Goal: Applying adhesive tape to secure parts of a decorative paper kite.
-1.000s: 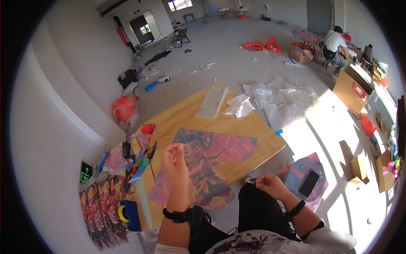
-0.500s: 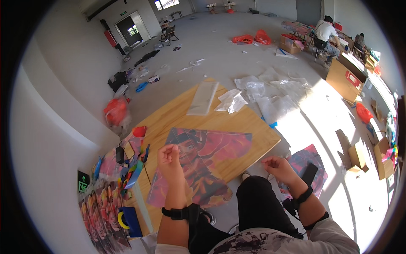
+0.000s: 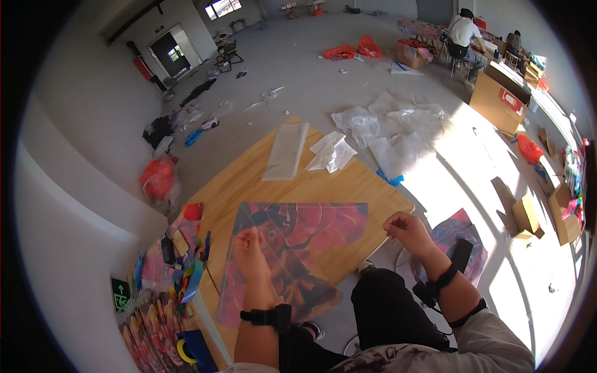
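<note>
A large sheet printed in red, purple and black (image 3: 298, 239) lies spread on a wooden table (image 3: 236, 180), its lower part reaching the table's near side. My left hand (image 3: 250, 252) hovers over or rests on the sheet's left part, fingers curled together; contact is hard to judge. Off the table's right edge, my right hand (image 3: 407, 231) is raised with thumb and fingertips pinched together. Whatever either hand holds, if anything, is too small to make out. A second printed sheet (image 3: 457, 248) is lower down, beyond my right forearm.
Clear plastic sleeves (image 3: 286, 152) and a crumpled white sheet (image 3: 331, 152) lie on the table's far part. Colourful ribbons (image 3: 194, 276), a blue tape dispenser (image 3: 198, 349) and printed packs (image 3: 155, 329) are at the left. Plastic film (image 3: 404, 133) covers floor beyond; a person (image 3: 463, 37) sits far right.
The view has tilted and shifted a little. My right hand has risen slightly, and the left has come down a little over the sheet. The printed sheet's upper edge now looks straighter.
</note>
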A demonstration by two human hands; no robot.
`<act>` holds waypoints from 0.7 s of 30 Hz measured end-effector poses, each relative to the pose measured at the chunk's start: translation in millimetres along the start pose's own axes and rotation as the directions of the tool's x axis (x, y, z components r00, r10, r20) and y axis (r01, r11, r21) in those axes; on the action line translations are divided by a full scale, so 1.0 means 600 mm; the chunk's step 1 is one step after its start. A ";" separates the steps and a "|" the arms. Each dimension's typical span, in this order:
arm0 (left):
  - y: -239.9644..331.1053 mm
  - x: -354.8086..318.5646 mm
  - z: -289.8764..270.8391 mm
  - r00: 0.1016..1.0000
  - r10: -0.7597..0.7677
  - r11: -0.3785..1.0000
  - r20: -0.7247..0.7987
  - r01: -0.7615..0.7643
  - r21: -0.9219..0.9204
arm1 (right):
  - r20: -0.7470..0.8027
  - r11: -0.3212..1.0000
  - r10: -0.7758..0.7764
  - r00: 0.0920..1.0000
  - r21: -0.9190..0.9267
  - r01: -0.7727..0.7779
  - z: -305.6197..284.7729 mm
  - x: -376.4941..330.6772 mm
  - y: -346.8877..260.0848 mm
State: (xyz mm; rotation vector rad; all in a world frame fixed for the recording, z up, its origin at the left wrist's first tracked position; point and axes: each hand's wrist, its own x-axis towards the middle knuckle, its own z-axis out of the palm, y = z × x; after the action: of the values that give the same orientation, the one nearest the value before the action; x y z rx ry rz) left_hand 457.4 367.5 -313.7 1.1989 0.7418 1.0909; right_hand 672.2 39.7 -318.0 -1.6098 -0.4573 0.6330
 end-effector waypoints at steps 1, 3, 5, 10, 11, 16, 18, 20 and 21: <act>-0.013 0.011 -0.003 1.000 -0.018 0.998 0.014 0.017 0.064 | 0.000 1.000 -0.009 1.000 0.012 0.009 0.002 0.014 0.015; -0.028 0.029 0.005 0.999 -0.040 0.991 0.025 0.037 0.131 | 0.000 1.000 -0.012 1.000 0.026 0.012 0.008 0.038 0.033; -0.044 0.047 0.019 0.991 -0.090 0.922 -0.096 0.119 0.367 | -0.099 1.000 -0.013 0.995 0.005 0.014 0.018 0.059 0.042; -0.145 0.133 0.013 0.995 0.101 0.820 -0.026 -0.069 0.568 | -0.119 0.997 0.006 0.993 -0.071 -0.014 0.038 0.122 0.083; -0.164 0.151 0.009 0.987 0.158 0.779 0.030 -0.143 0.611 | -0.130 0.992 -0.006 0.991 -0.122 -0.010 0.043 0.136 0.097; -0.262 0.230 -0.014 0.954 0.281 0.672 0.105 -0.274 0.688 | -0.181 0.963 -0.016 0.983 -0.266 -0.034 0.079 0.197 0.140; -0.291 0.251 -0.019 0.954 0.276 0.650 0.118 -0.276 0.708 | -0.201 0.959 0.013 0.979 -0.274 -0.069 0.091 0.213 0.149; -0.310 0.260 -0.018 0.939 0.317 0.600 0.131 -0.306 0.740 | -0.224 0.966 -0.027 0.974 -0.258 -0.032 0.100 0.223 0.156; -0.315 0.260 -0.014 0.942 0.308 0.601 0.134 -0.302 0.740 | -0.229 0.965 -0.020 0.973 -0.260 -0.042 0.104 0.226 0.156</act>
State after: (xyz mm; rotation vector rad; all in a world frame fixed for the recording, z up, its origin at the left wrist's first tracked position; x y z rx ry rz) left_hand 551.3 516.6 -484.4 2.1108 1.0787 1.0850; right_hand 730.2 159.5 -433.1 -1.9145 -0.3714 0.3976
